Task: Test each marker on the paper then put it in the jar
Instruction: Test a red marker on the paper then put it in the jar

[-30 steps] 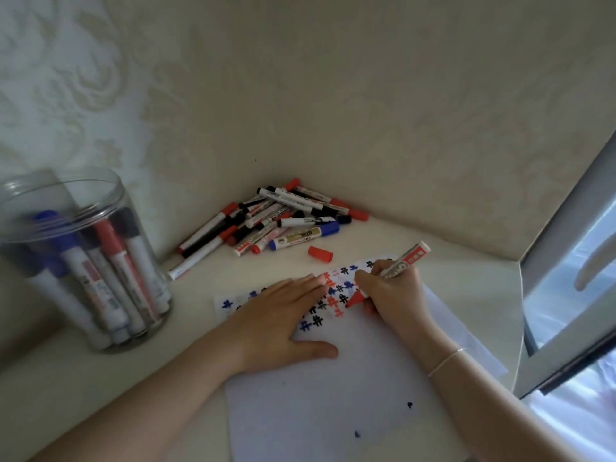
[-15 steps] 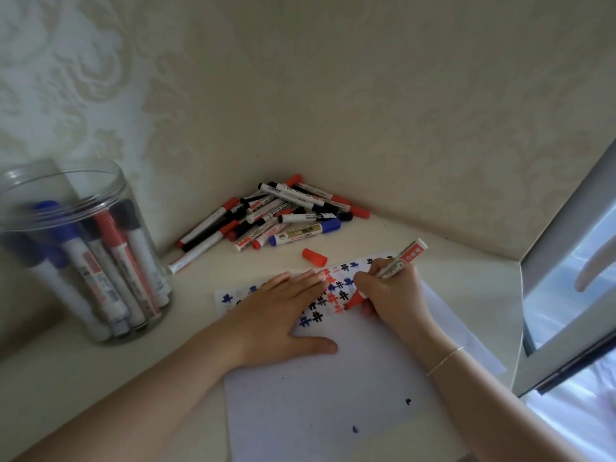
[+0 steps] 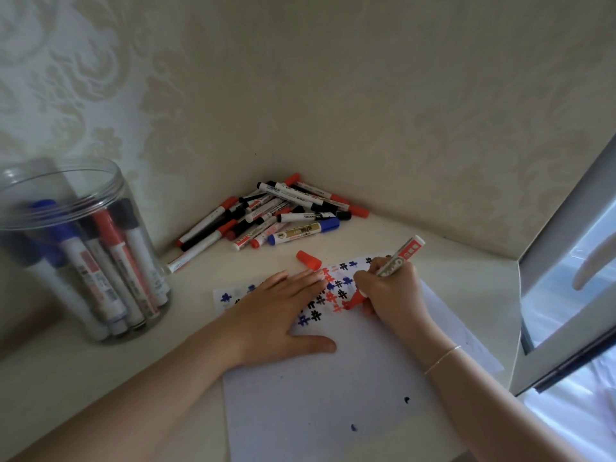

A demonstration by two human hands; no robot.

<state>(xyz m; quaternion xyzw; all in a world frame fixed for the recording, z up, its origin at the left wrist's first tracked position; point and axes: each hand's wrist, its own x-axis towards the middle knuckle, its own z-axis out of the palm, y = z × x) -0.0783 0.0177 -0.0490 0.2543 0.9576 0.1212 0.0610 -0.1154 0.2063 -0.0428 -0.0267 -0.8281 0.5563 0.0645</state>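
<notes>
My right hand point(image 3: 390, 288) grips an uncapped red marker point(image 3: 401, 258), its red tip point(image 3: 353, 300) down on the white paper point(image 3: 333, 388) among rows of blue, black and red hash marks. Its red cap point(image 3: 308, 259) lies on the desk just beyond the paper. My left hand point(image 3: 283, 311) rests flat on the paper with fingers straight, covering part of the marks. A pile of capped markers point(image 3: 273, 215) sits in the back corner. The clear plastic jar point(image 3: 83, 248) at the left holds several markers standing upright.
Patterned walls meet in the corner behind the marker pile. A grey window frame point(image 3: 566, 261) stands open at the right edge of the cream desk point(image 3: 66, 378). A bracelet circles my right wrist.
The right hand with the red marker has shifted slightly while marking the paper. The left hand stays flat on the sheet. The view has tilted a little.
</notes>
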